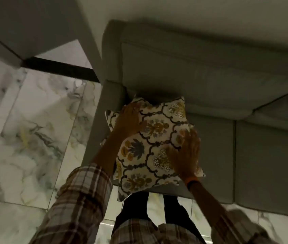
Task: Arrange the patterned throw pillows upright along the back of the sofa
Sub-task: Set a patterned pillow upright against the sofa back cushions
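My right hand [185, 155] lies flat, fingers spread, on the pillow's [154, 143] near right side; my left hand [128, 118] presses its far left edge. I hold the pillow between them over the sofa's [210, 81] left end, beside the armrest [95, 124].

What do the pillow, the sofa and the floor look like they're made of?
Pillow: looks like woven printed fabric, matte, cream with a floral lattice; soft, denting under both hands. Sofa: grey-green upholstery, smooth with a faint sheen; leather-like or tight-woven, unclear in the dim light. Floor: glossy marble-look tiles, with veining, grout lines and reflected light.
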Demonstrator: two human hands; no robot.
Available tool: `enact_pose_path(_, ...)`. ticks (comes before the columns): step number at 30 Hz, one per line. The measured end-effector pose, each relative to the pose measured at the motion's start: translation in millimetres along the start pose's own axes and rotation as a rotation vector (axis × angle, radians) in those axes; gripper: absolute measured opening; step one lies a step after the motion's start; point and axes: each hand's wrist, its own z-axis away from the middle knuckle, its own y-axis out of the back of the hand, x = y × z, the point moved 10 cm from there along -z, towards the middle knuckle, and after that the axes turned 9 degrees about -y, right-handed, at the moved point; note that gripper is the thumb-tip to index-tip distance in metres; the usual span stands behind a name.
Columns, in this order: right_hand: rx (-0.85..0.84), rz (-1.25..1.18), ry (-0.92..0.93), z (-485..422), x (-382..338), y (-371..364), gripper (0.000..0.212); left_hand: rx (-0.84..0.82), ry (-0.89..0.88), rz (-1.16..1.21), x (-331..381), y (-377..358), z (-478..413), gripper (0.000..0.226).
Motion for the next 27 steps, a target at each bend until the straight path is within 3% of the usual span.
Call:
enact_pose_path(4, 0.111, -0.486, -0.795, 77, 116, -21, 0.13, -0.183, 0.098, 0.094, -17, -27, -39, 0.084)
enact_pose_path(5, 0.089, -0.723, -0.947, 97, 133, -39, 0.13, -0.242, 0.113, 0.124, -19, -36, -44, 0.089)
enact_pose_path(7, -0.125, -1.082, -1.114, 113, 134, -81, 0.097, -0.325, 0.133, 0.142, -18, -54, -50, 0.108)
enact_pose_path(9, -0.391, -1.207, -1.078, 113, 111, -99, 0.064, -0.367, 0.156, 0.111, -13, -62, -53, 0.114)
enact_pose_path(12, -0.529, -1.215, -0.948, 99, 90, -94, 0.05, -0.369, 0.194, 0.156, 2, -62, -56, 0.104)
enact_pose_path(14, -0.515, -1.24, -0.881, 83, 94, -76, 0.046, -0.349, 0.22, 0.236, 17, -57, -63, 0.104)
enact_pose_path(17, -0.46, -1.275, -0.796, 57, 124, -41, 0.049, -0.329, 0.278, 0.367, 49, -52, -76, 0.127)
enact_pose_path(20, -0.318, -1.253, -0.703, 18, 173, 23, 0.049, -0.302, 0.265, 0.611, 102, -65, -91, 0.103)
enact_pose_path(23, -0.209, -1.134, -0.502, -26, 228, 112, 0.052, -0.264, 0.187, 0.721, 176, -96, -109, 0.101)
enact_pose_path(25, -0.171, -1.035, -0.429, -58, 280, 156, 0.061, -0.214, 0.152, 0.771, 223, -123, -122, 0.087)
enact_pose_path(27, -0.15, -0.92, -0.395, -99, 339, 187, 0.07, -0.201, 0.088, 0.783, 271, -163, -140, 0.097)
